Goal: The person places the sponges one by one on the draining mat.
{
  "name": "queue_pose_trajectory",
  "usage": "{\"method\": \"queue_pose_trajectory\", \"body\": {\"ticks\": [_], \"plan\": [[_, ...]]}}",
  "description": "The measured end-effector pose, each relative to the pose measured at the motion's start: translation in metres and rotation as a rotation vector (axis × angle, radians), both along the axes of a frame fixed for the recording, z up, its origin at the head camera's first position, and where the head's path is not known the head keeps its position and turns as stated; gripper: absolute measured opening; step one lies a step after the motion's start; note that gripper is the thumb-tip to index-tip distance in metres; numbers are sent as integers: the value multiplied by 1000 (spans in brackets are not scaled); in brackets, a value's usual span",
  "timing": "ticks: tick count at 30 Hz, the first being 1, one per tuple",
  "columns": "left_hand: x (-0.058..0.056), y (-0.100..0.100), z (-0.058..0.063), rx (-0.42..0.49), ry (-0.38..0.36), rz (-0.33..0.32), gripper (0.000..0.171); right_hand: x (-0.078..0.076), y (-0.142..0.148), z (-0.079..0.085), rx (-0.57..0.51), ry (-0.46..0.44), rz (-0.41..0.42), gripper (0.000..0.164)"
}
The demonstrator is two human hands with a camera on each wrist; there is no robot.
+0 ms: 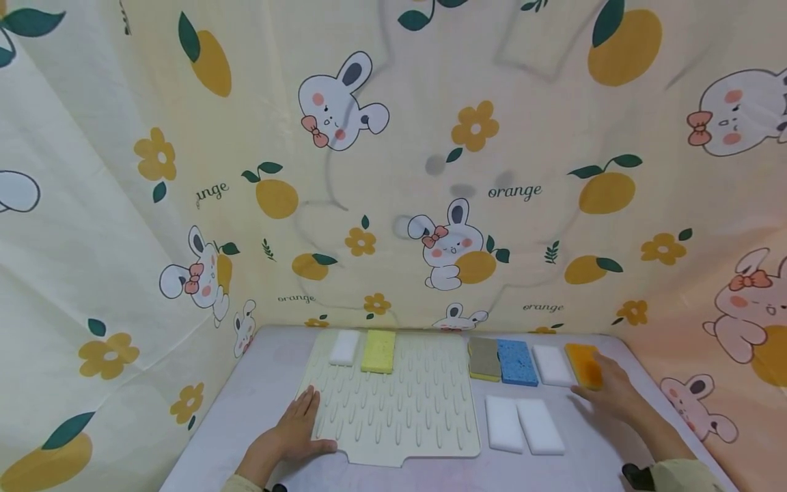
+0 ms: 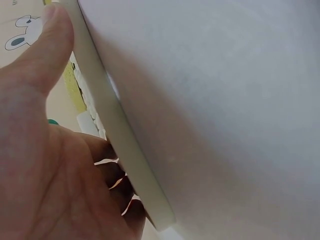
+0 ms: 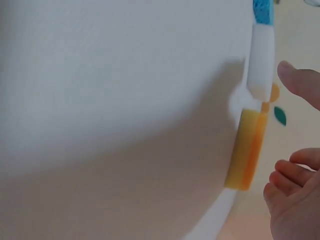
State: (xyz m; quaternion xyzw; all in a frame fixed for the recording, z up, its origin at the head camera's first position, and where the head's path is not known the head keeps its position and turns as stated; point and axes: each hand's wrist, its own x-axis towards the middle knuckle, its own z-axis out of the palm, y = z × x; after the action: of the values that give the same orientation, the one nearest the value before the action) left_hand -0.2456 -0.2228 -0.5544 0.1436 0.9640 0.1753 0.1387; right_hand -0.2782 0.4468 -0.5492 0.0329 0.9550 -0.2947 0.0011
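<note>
orange above and a duller yellow beneath, the two-layer sponge [image 1: 583, 365] lies flat on the surface [image 1: 430, 480] at the lower right of the head frame, ending a row just beside a white sponge [image 1: 553, 365]. the right hand [image 1: 617, 393] is at its right edge, thumb and fingers apart; the right wrist view shows a gap to the sponge, so it does not look gripped. it should be light, soft and hard to break, with little slip if dry; a gentle pinch across the long sides looks best. at the lower left, the left hand [image 1: 294, 432] is spread around the near corner of a cream ridged mat [image 1: 424, 447], which looks thin and fairly firm, best steadied by its rim.
</note>
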Motion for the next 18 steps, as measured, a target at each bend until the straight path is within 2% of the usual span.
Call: {"method": "queue_pose_trajectory", "body": {"ticks": [6, 11, 18], "plan": [[1, 1, 0, 4, 30, 5, 118, -5, 15, -10, -18, -30, -31, 132], [-1, 0, -3, -5, 23, 10, 120, -9, 20, -15, -52, -73, -79, 137], [-3, 0, -5, -10, 10, 14, 122, -14, 26, -20, -48, -132, -99, 144]]}}
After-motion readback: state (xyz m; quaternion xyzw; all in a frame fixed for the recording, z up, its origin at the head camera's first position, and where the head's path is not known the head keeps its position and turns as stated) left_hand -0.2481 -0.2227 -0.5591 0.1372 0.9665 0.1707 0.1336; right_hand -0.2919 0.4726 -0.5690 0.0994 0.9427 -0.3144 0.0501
